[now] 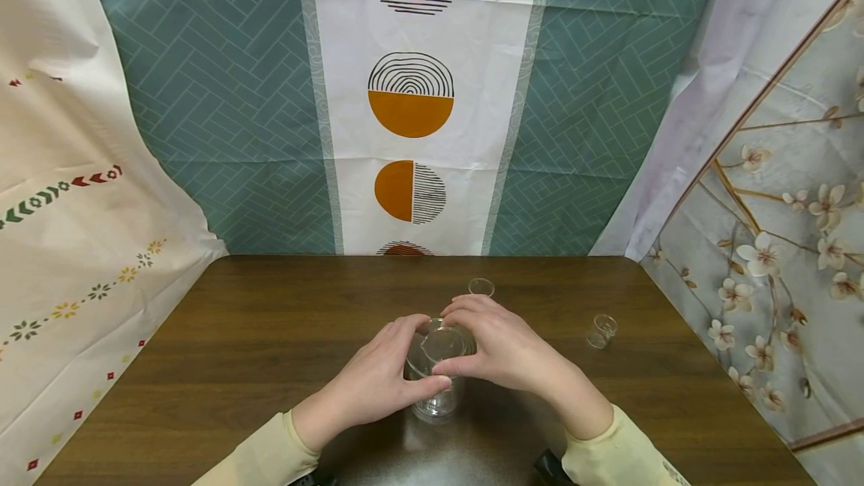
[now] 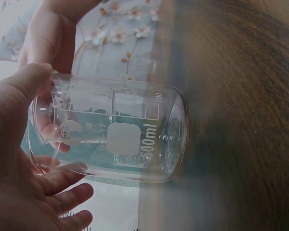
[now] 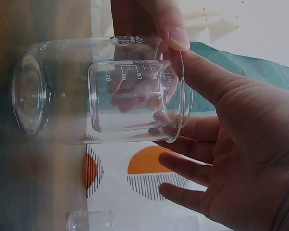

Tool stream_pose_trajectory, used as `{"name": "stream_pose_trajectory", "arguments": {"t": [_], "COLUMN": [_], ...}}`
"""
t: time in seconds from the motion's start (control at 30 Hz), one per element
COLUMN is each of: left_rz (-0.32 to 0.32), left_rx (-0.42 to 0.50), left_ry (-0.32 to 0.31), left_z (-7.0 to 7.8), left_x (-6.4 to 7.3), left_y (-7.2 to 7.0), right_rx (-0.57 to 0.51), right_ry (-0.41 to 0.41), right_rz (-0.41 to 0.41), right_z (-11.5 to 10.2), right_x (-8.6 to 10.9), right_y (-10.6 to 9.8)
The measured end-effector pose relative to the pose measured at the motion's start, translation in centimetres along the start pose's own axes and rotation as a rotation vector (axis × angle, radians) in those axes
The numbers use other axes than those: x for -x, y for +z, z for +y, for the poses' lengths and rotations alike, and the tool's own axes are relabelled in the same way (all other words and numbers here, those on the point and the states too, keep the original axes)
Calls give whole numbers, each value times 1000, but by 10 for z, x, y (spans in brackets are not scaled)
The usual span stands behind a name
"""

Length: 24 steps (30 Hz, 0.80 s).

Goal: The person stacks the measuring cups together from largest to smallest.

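A large clear glass beaker (image 2: 125,139), marked 500ml, stands upright on the table in front of me. Within it hangs a smaller beaker (image 3: 130,98) with a 20-to-100 scale, its base well above the large one's bottom. My left hand (image 1: 374,381) grips the large beaker near its rim, thumb on the near side and fingers round the left. From the right, my right hand (image 1: 499,340) reaches over the mouth, thumb and fingers at the small beaker's rim. Its fingertips are partly hidden behind glass. The two thumbs overlap at the near side.
Behind my right hand stands a small glass beaker (image 1: 481,287). Another small beaker (image 1: 601,331) is farther right on the brown wooden table (image 1: 270,321). Patterned cloth (image 1: 236,96) hangs along the table's back edge, with more cloth at both sides.
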<state>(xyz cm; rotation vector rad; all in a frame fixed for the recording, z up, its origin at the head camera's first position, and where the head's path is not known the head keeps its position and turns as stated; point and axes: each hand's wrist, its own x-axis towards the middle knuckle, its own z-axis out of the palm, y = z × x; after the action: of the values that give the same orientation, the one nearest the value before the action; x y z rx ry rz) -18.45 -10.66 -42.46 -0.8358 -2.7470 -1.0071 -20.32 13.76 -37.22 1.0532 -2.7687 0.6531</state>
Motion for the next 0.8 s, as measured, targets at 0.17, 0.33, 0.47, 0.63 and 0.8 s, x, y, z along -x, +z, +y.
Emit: {"name": "stream_pose_trajectory", "arguments": {"t": [0.17, 0.33, 0.47, 0.63, 0.8], "left_rz": [-4, -9, -11, -7, -9], "left_rx": [4, 3, 6, 3, -5], "left_ry": [-6, -12, -15, -17, -16], "left_z": [1, 1, 1, 0, -1], "left_x": [0, 0, 0, -1, -1], "left_y": [0, 1, 1, 1, 0], "right_rx": [-1, 0, -5, -12, -16], "right_ry": [5, 12, 15, 8, -2], "right_rz": [1, 0, -4, -9, -25], "right_z": [1, 2, 2, 0, 0], "right_x": [0, 0, 0, -4, -8], "right_y": [1, 2, 2, 2, 3]}}
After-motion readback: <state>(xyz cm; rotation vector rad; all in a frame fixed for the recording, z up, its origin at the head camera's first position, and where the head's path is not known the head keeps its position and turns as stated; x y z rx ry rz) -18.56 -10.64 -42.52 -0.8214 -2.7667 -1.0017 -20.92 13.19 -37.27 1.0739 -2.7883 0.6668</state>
